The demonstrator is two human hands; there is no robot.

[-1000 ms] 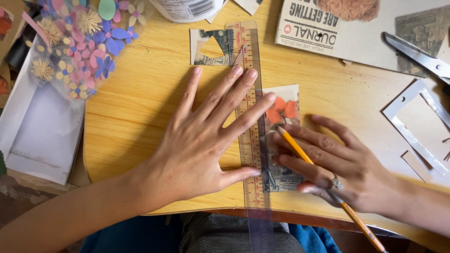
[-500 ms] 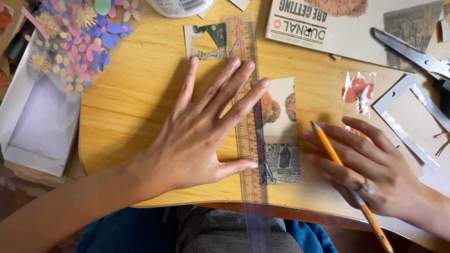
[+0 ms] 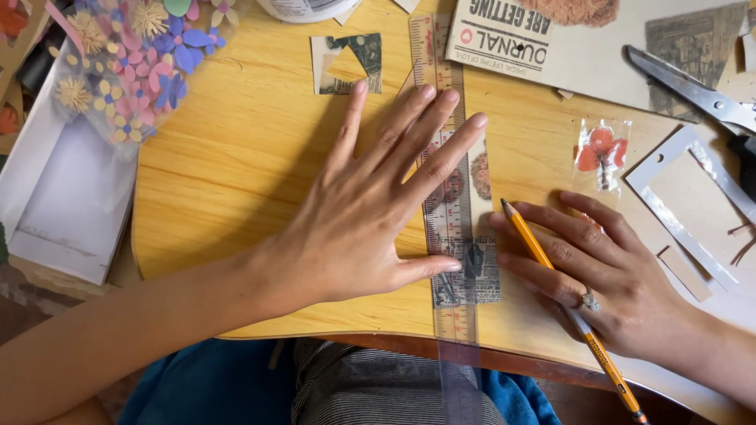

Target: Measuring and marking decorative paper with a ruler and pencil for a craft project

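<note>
1. On the wooden worktop (image 3: 236, 181), in the head view, the right hand (image 3: 606, 275) has drawn back rightward off the paper cutout (image 3: 472, 236), its grip closed around the yellow pencil (image 3: 551, 275); the marking stroke looks finished.
2. The left hand (image 3: 378, 212) still lies flat and spread, grasping nothing, pinning the clear ruler (image 3: 445, 197) over the cutout, a narrow printed strip.

A clear glossy plastic ruler (image 3: 449, 197) lies over a matt printed paper strip (image 3: 471, 260) on a smooth, varnished yellow wood bench (image 3: 236, 173), beside a lacquered wooden pencil (image 3: 567, 303) and shiny metal scissors (image 3: 693, 90).
</note>
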